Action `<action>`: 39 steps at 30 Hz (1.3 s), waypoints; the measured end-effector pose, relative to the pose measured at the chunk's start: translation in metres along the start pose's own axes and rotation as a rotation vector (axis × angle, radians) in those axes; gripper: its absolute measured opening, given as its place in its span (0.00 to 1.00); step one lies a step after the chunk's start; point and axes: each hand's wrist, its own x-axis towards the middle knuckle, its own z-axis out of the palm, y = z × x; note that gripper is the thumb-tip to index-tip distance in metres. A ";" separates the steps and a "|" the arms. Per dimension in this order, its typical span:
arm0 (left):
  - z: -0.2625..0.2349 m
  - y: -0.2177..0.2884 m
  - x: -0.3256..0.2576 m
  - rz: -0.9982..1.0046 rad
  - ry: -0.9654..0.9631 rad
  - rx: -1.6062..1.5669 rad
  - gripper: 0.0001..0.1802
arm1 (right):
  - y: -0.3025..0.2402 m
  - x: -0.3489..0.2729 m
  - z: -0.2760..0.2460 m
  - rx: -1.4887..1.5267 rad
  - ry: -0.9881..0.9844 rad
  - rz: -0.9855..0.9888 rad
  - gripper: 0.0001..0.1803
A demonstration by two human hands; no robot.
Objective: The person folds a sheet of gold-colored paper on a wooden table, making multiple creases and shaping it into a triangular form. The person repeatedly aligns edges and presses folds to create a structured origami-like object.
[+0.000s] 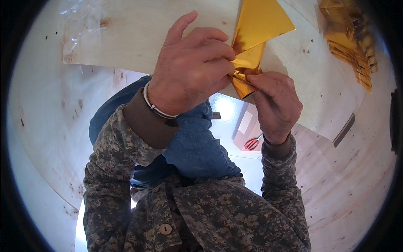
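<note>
A wide, shiny gold foil ribbon (256, 29) is gathered and creased at its middle between my hands. Its broad upper part fans out away from me, with a shorter folded end below the gather. My left hand (191, 63) comes at the gather from the left, fingertips closed on the ribbon; one finger sticks up and away. My right hand (277, 101) pinches the creased part from the right between thumb and fingers. What lies right under the left fingertips is hidden.
A pale wooden table (138, 38) lies under the hands. Several gold foil pieces (348, 46) are stacked at the far right, and clear plastic wrap (82, 25) rests at the far left. Red-handled scissors (252, 143) lie lower down, beside my legs.
</note>
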 end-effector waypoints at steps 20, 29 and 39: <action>0.005 0.008 0.007 -0.147 -0.021 -0.005 0.11 | -0.018 0.006 0.017 0.199 0.202 0.410 0.11; 0.005 -0.001 0.005 -0.165 0.019 -0.350 0.13 | -0.017 0.005 0.023 0.273 0.273 0.477 0.07; 0.006 -0.001 0.008 -0.140 0.002 -0.243 0.11 | -0.014 0.004 0.019 0.196 0.229 0.437 0.07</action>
